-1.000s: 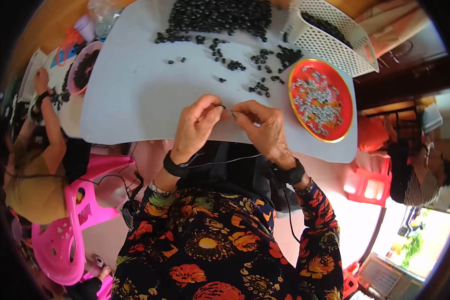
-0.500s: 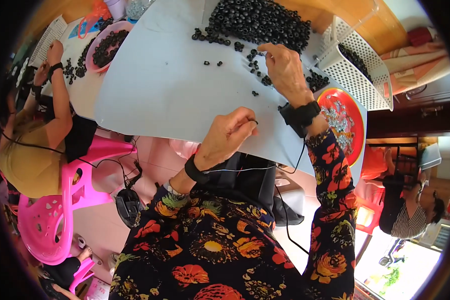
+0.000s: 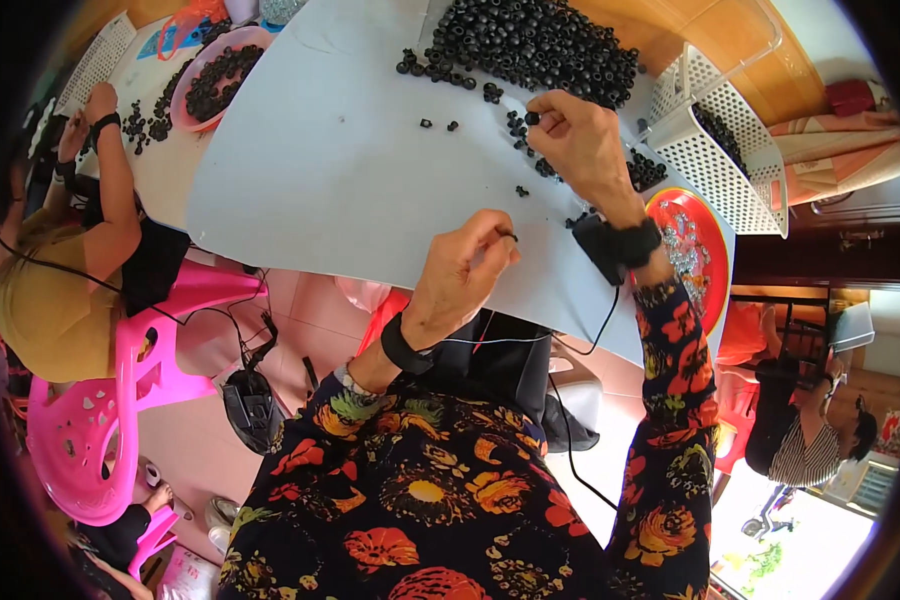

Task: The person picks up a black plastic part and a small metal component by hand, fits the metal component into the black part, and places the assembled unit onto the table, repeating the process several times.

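My right hand (image 3: 588,148) pinches a small round black part (image 3: 532,118) between thumb and fingertips, just below the big pile of black parts (image 3: 530,50). Several loose black parts (image 3: 523,140) lie on the table beneath and beside that hand. Closer to the table's front edge, my left hand (image 3: 462,275) is closed, with the dark edge of a black part (image 3: 510,236) showing at its fingertips; most of that piece is hidden. Two single black parts (image 3: 426,123) sit left of the right hand, and another small one (image 3: 522,191) lies between both hands.
A red tray (image 3: 718,262) with small shiny pieces stands at the right edge of the grey table (image 3: 300,190), below a white perforated basket (image 3: 680,135). At left, a person (image 3: 70,290) works beside a pink bowl (image 3: 182,110). Cables hang from my wrist bands.
My right hand has pulled back slightly from the pile's edge, now with a black part in its pinch. My left hand stays nearly in place, and the view has shifted a little.
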Demonstrator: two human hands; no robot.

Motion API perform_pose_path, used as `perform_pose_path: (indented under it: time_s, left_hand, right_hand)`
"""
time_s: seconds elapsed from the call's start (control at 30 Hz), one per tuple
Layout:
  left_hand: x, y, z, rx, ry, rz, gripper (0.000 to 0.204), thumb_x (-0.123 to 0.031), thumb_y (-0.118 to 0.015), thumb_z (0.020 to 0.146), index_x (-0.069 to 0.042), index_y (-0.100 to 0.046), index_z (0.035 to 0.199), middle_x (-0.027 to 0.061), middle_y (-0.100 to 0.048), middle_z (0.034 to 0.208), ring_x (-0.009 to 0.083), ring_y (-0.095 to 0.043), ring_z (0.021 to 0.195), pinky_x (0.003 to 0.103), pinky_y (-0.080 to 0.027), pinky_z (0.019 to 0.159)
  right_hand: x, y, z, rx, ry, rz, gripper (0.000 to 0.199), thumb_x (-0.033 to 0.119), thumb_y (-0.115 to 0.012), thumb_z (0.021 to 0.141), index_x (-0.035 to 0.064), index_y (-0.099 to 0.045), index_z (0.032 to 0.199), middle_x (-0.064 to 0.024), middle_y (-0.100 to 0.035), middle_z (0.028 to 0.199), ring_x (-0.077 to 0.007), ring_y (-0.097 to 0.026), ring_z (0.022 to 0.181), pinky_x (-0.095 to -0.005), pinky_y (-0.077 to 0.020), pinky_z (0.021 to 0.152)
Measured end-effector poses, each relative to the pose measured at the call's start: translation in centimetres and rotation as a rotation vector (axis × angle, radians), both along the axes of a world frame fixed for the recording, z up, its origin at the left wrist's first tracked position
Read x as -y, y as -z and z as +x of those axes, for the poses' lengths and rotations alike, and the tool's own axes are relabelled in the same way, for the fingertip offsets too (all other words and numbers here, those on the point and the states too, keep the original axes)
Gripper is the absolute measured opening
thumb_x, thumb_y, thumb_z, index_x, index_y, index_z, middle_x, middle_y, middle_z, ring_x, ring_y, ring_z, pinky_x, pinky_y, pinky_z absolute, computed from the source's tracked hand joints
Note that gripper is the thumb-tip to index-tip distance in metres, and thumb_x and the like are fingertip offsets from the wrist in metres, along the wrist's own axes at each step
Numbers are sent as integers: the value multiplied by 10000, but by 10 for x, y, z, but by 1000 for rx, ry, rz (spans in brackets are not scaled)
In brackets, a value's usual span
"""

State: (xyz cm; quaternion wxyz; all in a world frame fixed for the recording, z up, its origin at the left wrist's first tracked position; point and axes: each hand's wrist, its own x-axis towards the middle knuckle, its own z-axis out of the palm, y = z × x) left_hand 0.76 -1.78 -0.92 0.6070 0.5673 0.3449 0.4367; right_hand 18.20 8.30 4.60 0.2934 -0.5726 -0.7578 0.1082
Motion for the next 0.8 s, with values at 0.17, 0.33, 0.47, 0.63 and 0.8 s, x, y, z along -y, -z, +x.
perform_pose_path:
  time_s: [0.17,0.33,0.47,0.63,0.8]
  left_hand:
    - [-4,3,2,11,-201,84,104,-38,-523,902,20,-552,983,19,-576,739,45,-481,679,200,-392,593]
    - [-10,7,18,-298,-328,549,110,-33,-529,901,-2,-565,1001,49,-578,745,95,-517,645,248,-425,590]
    - [-5,2,19,-299,-295,441,115,-80,-522,913,2,-559,985,72,-550,706,125,-508,627,259,-430,597]
    - [4,-11,11,-163,-7,145,237,-190,-526,954,26,-572,1038,17,-598,809,62,-524,756,208,-419,666]
    - [4,-12,9,50,-9,-19,287,-227,-542,950,45,-606,1017,9,-594,838,69,-510,760,206,-414,694]
  right_hand:
    - [73,-9,-16,-280,1,-117,251,39,-640,741,21,-652,991,-39,-629,712,-94,-588,644,-237,-505,658]
    - [119,13,-9,-405,81,-128,265,-6,-639,727,23,-656,990,-33,-630,742,-95,-590,683,-245,-504,688]
    - [131,23,-5,-447,83,-70,270,-20,-640,713,17,-655,980,-44,-625,743,-110,-591,679,-248,-503,680]
    - [135,18,-9,-500,-47,-8,266,-50,-647,701,2,-646,962,-61,-623,800,-150,-598,683,-259,-508,667]
    - [134,16,-14,-521,-23,24,261,-36,-679,707,8,-646,962,-62,-627,812,-156,-603,692,-268,-509,671]
